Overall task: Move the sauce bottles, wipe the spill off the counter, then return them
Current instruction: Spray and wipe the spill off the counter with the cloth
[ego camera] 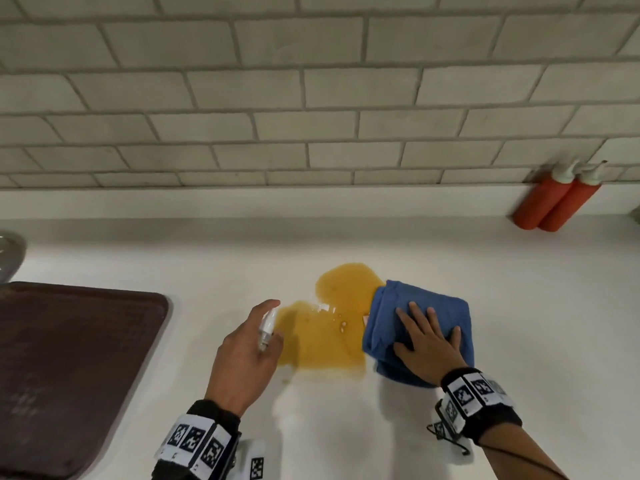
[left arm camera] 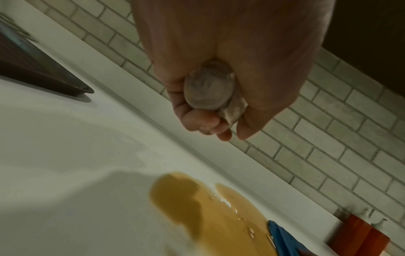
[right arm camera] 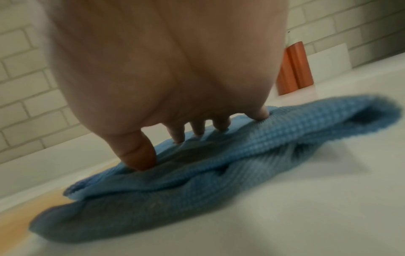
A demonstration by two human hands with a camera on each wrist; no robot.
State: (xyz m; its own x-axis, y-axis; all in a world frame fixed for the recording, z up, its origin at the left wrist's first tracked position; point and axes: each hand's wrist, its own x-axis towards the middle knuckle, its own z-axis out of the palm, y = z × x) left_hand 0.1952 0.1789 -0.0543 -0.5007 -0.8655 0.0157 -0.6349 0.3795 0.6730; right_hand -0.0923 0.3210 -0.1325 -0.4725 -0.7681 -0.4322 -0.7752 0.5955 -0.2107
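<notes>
Spray bottle point(ego camera: 267, 328) mostly inside left hand point(ego camera: 242, 355)

Dark brown tray point(ego camera: 69, 368): flat on white surface, front left, textured face. Metal object point(ego camera: 10, 251): partly visible at left edge, behind tray. Pale brick-pattern tile wall point(ego camera: 311, 98): along back.

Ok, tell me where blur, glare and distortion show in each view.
Head view: sharp, glare on the spill, wall tiles bowed by the wide lens. Left wrist view: dim, the hand's shadow across the spill. Right wrist view: blue cloth and counter blurred at the edges.
</notes>
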